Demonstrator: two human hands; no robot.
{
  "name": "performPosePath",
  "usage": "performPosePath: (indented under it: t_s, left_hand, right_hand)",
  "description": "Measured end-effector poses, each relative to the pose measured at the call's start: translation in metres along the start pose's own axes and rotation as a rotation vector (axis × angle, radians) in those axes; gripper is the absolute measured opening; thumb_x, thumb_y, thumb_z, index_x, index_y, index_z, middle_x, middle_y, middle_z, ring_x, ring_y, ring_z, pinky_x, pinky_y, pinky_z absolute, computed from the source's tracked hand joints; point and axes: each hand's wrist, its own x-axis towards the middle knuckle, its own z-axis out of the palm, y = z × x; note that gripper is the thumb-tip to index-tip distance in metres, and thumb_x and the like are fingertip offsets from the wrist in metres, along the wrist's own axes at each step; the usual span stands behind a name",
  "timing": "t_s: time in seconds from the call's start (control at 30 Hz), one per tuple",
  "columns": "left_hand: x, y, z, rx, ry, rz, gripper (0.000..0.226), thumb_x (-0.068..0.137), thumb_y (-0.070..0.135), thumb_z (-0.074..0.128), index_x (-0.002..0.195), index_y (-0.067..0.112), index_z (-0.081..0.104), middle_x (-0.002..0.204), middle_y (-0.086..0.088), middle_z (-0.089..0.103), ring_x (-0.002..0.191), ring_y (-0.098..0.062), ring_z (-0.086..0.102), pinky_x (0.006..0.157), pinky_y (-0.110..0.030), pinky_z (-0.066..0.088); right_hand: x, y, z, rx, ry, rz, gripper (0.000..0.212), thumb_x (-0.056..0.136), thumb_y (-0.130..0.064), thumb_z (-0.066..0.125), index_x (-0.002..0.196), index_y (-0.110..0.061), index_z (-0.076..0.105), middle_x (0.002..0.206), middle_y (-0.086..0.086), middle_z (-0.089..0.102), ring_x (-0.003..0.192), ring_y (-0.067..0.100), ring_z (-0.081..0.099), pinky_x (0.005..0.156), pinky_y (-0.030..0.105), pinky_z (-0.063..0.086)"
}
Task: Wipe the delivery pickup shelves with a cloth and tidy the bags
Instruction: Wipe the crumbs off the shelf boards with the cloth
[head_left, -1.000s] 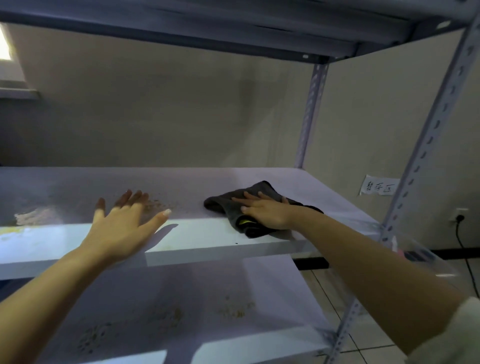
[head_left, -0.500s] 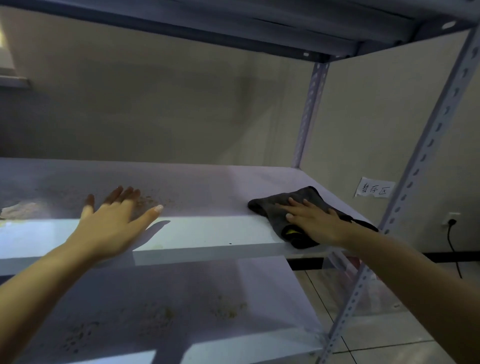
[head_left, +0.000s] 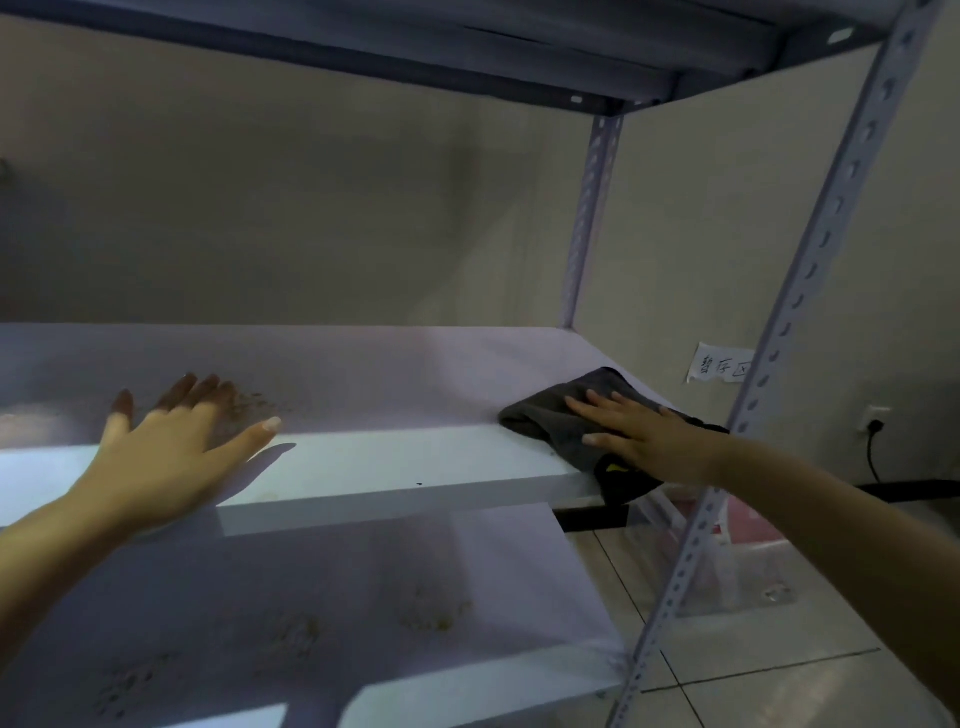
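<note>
A plain beige wall stands behind a metal rack of pale shelves, with a handwritten paper label (head_left: 719, 364) stuck beside the slotted front upright (head_left: 810, 270) and a wall socket (head_left: 878, 418) lower down. On the middle shelf (head_left: 395, 467) the dark grey cloth (head_left: 561, 423) lies bunched at the right end, one corner drooping over the front edge. The right hand (head_left: 639, 436) lies flat on top of it, fingers straight and spread, pressing down rather than clutching. The left hand (head_left: 171, 452) is flat too, palm on the shelf near its front edge, fingers extended and holding nothing, seemingly as a brace.

Brownish grime (head_left: 249, 402) shows just past the left fingertips, and more speckles the lower shelf (head_left: 363, 597). No bags are in view.

To my eye the wipe is at the right-hand end of its stroke. Done well, the cloth would be swept across with even pressure under the whole palm, in overlapping passes from back to front, and the left hand lifted clear so the dirty patch gets covered. The hanging corner could be tucked under so it doesn't drag or snag the upright.
</note>
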Motion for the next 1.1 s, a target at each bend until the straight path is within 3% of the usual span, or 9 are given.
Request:
performPosePath:
  t_s: [0.1,0.17,0.2,0.27,0.37,0.53,0.7,0.83,1.1]
  left_hand:
    - [0.0,0.0,-0.001,0.004,-0.002,0.001,0.113,0.06,0.093,-0.003,0.144,0.028,0.037,0.157,0.007,0.022,0.146,-0.013,0.011,0.114,-0.049,-0.002]
    - [-0.001,0.001,-0.001,0.006,-0.006,-0.008,0.114,0.06,0.093,-0.002,0.145,0.027,0.034,0.158,0.006,0.02,0.146,-0.013,0.01,0.114,-0.049,-0.003]
    - [-0.001,0.002,-0.001,0.009,-0.009,-0.011,0.115,0.059,0.093,-0.003,0.146,0.026,0.033,0.158,0.006,0.02,0.146,-0.012,0.009,0.114,-0.049,-0.003]
    - [-0.001,0.002,-0.001,0.015,-0.017,-0.016,0.116,0.059,0.093,-0.004,0.147,0.026,0.031,0.158,0.007,0.019,0.146,-0.012,0.008,0.114,-0.049,-0.004]
    - [-0.002,0.005,-0.003,0.014,-0.022,-0.023,0.118,0.058,0.093,-0.004,0.148,0.024,0.028,0.158,0.006,0.018,0.146,-0.012,0.007,0.115,-0.049,-0.004]
    - [-0.005,0.011,-0.007,0.016,-0.024,-0.026,0.121,0.054,0.094,-0.005,0.147,0.025,0.031,0.158,0.005,0.019,0.146,-0.013,0.009,0.115,-0.049,-0.005]
    - [-0.005,0.009,-0.006,0.015,-0.003,-0.045,0.112,0.06,0.091,-0.004,0.148,0.028,0.029,0.158,0.007,0.018,0.147,-0.013,0.008,0.116,-0.05,-0.005]
    - [-0.009,0.01,-0.008,0.008,0.025,-0.02,0.097,0.068,0.083,-0.001,0.147,0.034,0.028,0.157,0.011,0.021,0.146,-0.014,0.011,0.116,-0.05,-0.004]
    - [-0.008,0.008,-0.006,0.007,-0.013,-0.039,0.114,0.06,0.091,-0.007,0.149,0.027,0.024,0.159,0.008,0.015,0.147,-0.012,0.006,0.117,-0.048,-0.003]
  right_hand:
    - [0.008,0.017,0.0,-0.097,-0.006,-0.023,0.115,0.058,-0.093,-0.011,0.151,-0.031,0.017,0.158,-0.01,-0.012,0.148,0.023,-0.008,0.118,0.054,0.005]
    - [0.01,0.018,0.002,-0.232,-0.046,-0.03,0.065,0.096,-0.061,0.01,0.152,-0.029,0.015,0.147,-0.015,-0.032,0.147,0.025,-0.014,0.116,0.059,0.009]
    - [0.012,0.017,0.004,-0.216,-0.036,0.003,0.051,0.103,-0.043,0.021,0.152,-0.031,0.013,0.147,-0.015,-0.033,0.147,0.026,-0.015,0.114,0.062,0.009]
    - [0.017,0.008,0.006,-0.118,-0.036,0.105,0.05,0.104,-0.035,0.024,0.151,-0.038,0.007,0.156,-0.013,-0.023,0.147,0.026,-0.014,0.112,0.065,0.005]
    - [0.023,-0.023,0.006,-0.041,-0.034,0.114,0.053,0.097,-0.054,0.014,0.148,-0.048,0.002,0.16,-0.012,-0.012,0.147,0.026,-0.013,0.109,0.068,0.0]
    - [0.052,-0.111,0.007,0.056,-0.02,-0.007,0.059,0.088,-0.073,0.019,0.143,-0.059,0.002,0.16,-0.012,-0.009,0.147,0.027,-0.011,0.108,0.067,-0.009]
    - [0.084,-0.183,0.009,0.066,-0.041,-0.236,0.06,0.088,-0.074,0.021,0.143,-0.058,0.003,0.161,-0.01,-0.009,0.147,0.03,-0.012,0.105,0.067,-0.013]
    - [0.092,-0.17,0.007,0.049,-0.033,-0.268,0.059,0.089,-0.074,0.02,0.143,-0.058,0.004,0.16,-0.015,-0.008,0.147,0.022,-0.011,0.107,0.066,-0.012]
    - [0.068,-0.101,0.004,0.042,-0.017,-0.07,0.057,0.086,-0.076,0.018,0.139,-0.064,0.0,0.159,-0.016,-0.01,0.147,0.02,-0.01,0.112,0.062,-0.006]
